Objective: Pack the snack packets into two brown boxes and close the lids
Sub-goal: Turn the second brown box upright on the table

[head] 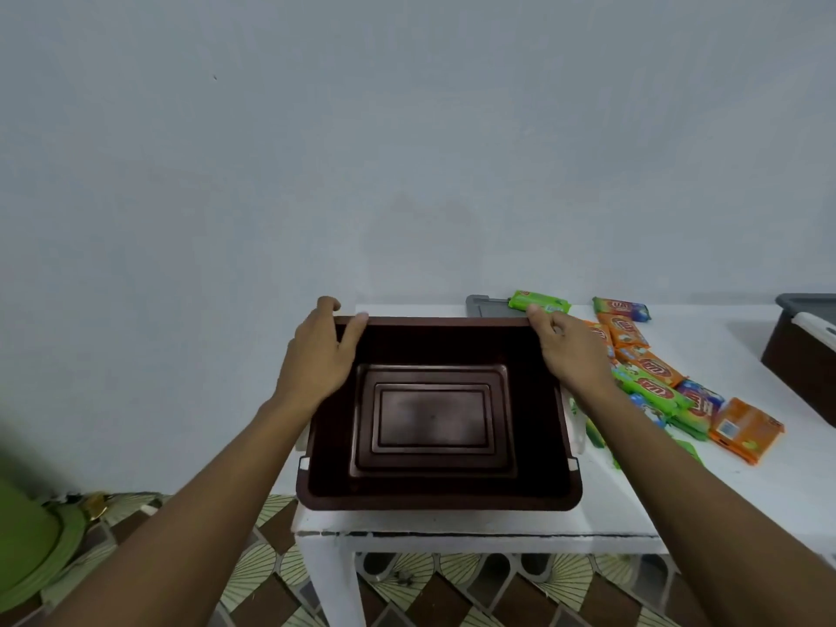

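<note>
An empty brown box stands open at the left end of the white table. My left hand grips its far left corner and my right hand grips its far right corner, fingers over the rim. To the right lies a heap of snack packets in orange, green and blue wrappers. One green packet rests on a grey lid behind the box. A second brown box with a white latch sits at the right edge, partly cut off.
A plain pale wall runs close behind the table. Patterned floor tiles show below the table's front edge. A green round object stands on the floor at the far left.
</note>
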Tool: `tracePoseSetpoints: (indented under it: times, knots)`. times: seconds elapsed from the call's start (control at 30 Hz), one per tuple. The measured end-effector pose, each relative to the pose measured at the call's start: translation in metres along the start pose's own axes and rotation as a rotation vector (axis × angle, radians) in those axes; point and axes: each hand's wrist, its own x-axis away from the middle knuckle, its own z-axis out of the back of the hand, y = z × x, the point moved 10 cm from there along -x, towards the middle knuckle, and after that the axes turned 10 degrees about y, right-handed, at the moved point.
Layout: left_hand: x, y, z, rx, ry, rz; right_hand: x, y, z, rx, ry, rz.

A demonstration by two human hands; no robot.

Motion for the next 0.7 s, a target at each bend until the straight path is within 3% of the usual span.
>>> tracePoseSetpoints:
  times: [0.07, 0.17, 0.33, 0.53, 0.7]
  knots:
    - [0.002, -0.001, -0.013, -0.125, -0.085, -0.047, -0.002, 0.001, -0.004, 0.045, -0.013, 0.005]
    - [0.013, -0.008, -0.036, -0.349, -0.258, -0.1, 0.002, 0.017, -0.029, 0.144, -0.18, -0.025]
    - [0.031, -0.02, -0.062, -0.451, -0.427, -0.104, 0.021, 0.04, -0.042, 0.087, -0.299, -0.103]
    - [0.038, -0.003, -0.073, -0.478, -0.482, -0.259, 0.038, 0.012, -0.043, 0.4, -0.286, 0.272]
    - [0.036, -0.004, -0.079, -0.456, -0.478, -0.28, 0.038, 0.02, -0.059, 0.552, -0.358, 0.307]
